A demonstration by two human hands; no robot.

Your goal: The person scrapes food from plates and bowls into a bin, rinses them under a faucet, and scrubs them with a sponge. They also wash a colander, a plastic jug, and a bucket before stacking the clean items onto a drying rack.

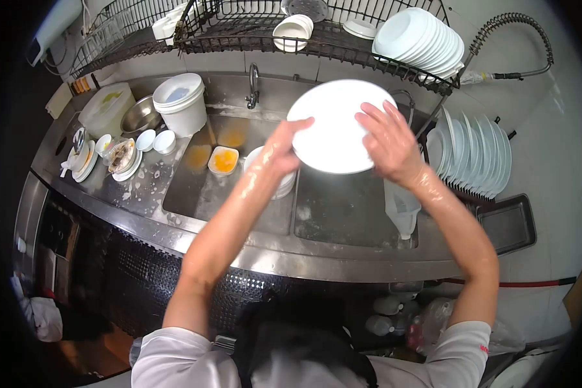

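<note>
A round white plate is held up above the double sink, tilted toward me. My left hand grips its left edge, thumb on the face and the other fingers hidden behind the rim. On the plate's right side, my right hand lies with fingers stretched across the face; its thumb is hard to make out. Both forearms look wet. Below my left hand, a stack of white dishes stands in the left basin, partly hidden by my arm. A small white bowl with something orange sits farther left.
Upright plates fill a rack at the right, beside a dark metal tray. Stacked plates rest on the overhead wire shelf. Used dishes and a white bucket stand on the left counter. A tap rises behind the sink.
</note>
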